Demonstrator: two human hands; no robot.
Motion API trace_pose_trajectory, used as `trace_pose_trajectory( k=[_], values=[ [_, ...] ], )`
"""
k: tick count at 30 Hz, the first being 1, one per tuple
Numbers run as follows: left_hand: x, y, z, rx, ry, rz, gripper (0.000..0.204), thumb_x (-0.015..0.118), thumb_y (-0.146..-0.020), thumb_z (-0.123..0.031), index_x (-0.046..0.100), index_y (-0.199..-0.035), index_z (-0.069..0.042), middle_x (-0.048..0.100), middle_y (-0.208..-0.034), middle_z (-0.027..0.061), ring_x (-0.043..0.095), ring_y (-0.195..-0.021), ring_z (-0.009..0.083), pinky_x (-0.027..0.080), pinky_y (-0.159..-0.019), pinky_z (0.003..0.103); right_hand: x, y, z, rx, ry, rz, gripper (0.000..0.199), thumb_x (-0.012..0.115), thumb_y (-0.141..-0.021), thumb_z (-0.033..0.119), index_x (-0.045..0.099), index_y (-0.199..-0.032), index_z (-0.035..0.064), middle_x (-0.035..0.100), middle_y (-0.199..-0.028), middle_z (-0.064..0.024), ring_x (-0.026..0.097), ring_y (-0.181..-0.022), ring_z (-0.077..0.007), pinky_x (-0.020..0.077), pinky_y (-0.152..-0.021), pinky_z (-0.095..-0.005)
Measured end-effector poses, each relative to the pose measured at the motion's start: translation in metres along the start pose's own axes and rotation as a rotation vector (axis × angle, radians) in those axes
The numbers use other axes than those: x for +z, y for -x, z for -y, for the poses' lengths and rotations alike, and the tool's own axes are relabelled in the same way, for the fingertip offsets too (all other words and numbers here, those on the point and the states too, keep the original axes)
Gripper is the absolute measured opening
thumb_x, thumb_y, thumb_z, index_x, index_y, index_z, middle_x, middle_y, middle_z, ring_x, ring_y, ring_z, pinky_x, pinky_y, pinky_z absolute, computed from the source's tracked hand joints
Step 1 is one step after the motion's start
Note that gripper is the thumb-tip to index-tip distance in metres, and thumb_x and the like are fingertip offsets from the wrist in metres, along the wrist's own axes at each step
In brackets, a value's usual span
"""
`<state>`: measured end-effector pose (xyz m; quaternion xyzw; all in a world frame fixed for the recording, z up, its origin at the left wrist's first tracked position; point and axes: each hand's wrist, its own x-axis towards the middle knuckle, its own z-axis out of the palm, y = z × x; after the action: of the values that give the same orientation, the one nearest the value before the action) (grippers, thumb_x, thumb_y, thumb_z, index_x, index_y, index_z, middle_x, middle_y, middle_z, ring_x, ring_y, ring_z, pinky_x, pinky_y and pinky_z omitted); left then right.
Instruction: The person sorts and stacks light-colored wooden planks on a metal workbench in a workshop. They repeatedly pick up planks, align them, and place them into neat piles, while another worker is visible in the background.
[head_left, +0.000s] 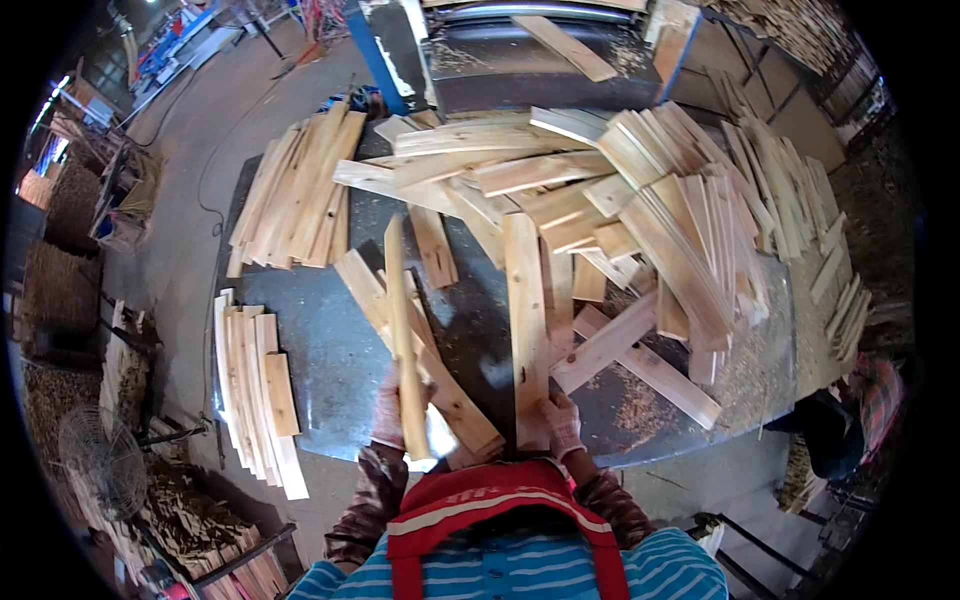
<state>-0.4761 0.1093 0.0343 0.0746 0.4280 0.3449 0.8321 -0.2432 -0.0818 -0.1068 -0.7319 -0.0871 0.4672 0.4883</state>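
My left hand (pixel 387 412), in a light work glove, is closed around a narrow wooden board (pixel 406 345), which is tilted up on its edge. My right hand (pixel 562 422), also gloved, grips the near end of a wider wooden plank (pixel 525 320) that points away from me over the table. Between and under them, several loose boards (pixel 450 385) lie slantwise on the dark metal table (pixel 325 400). Two crossed planks (pixel 655 375) rest just right of my right hand. Parts of my fingers are hidden behind the boards.
A large jumbled heap of boards (pixel 560 180) covers the far middle and right. Neater stacks stand at the far left (pixel 300 190) and near left (pixel 255 390). Beyond is a machine (pixel 545 75) with a roller. Sawdust (pixel 645 410) lies at right; another person (pixel 845 420) is nearby.
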Motion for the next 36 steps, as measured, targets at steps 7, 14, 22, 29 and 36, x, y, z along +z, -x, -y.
trace_pose_trajectory(
  k=[7,14,22,29,36],
  values=[
    [-0.028,-0.006,0.004,-0.078,0.522,0.504,0.034,0.041,-0.105,-0.023,0.052,-0.127,0.000,0.045,-0.065,-0.0051,0.041,-0.053,0.0063,0.051,-0.076,0.024,0.007,0.025,0.020,-0.061,-0.079,-0.159,0.037,0.056,-0.099,0.031,0.069,-0.104,-0.0033,0.071,-0.090,-0.0103,0.068,-0.085,-0.0220,0.0508,-0.075,-0.0320],
    [-0.043,-0.007,0.023,-0.224,0.759,1.034,0.044,0.037,-0.103,-0.027,0.051,-0.138,-0.004,0.038,-0.066,-0.0027,0.046,-0.077,0.0095,0.040,-0.065,0.022,-0.006,0.041,0.044,0.380,-0.972,0.709,0.044,0.048,-0.100,0.045,0.059,-0.111,0.0044,0.046,-0.064,0.0008,0.048,-0.053,-0.0136,0.0418,-0.049,-0.0323],
    [-0.065,-0.007,0.018,-0.113,0.552,0.847,0.040,0.039,-0.104,-0.031,0.051,-0.131,-0.005,0.038,-0.064,-0.0024,0.044,-0.064,0.0137,0.047,-0.068,0.025,0.049,0.039,0.056,0.529,-1.430,1.663,0.046,0.044,-0.103,0.037,0.055,-0.127,0.0001,0.038,-0.064,0.0058,0.041,-0.053,-0.0095,0.0401,-0.061,-0.0267],
    [-0.036,0.002,0.007,0.179,-0.595,-0.206,0.049,0.073,-0.089,-0.046,0.068,-0.103,0.000,0.068,-0.085,0.0025,0.065,-0.071,0.0117,0.054,-0.067,0.026,0.067,0.031,0.079,0.460,-1.353,1.499,0.042,0.045,-0.102,0.034,0.055,-0.127,0.0017,0.036,-0.062,0.0047,0.040,-0.054,-0.0089,0.0403,-0.059,-0.0261],
    [-0.015,-0.018,0.028,0.262,-0.674,-0.087,0.051,0.074,-0.091,-0.039,0.062,-0.122,-0.001,0.066,-0.095,0.0002,0.059,-0.080,0.0086,0.049,-0.067,0.024,0.107,0.032,0.098,-0.687,0.794,0.241,0.024,0.051,-0.100,0.028,0.065,-0.101,0.0092,0.058,-0.075,-0.0069,0.064,-0.069,-0.0222,0.0537,-0.062,-0.0404]
  ],
)
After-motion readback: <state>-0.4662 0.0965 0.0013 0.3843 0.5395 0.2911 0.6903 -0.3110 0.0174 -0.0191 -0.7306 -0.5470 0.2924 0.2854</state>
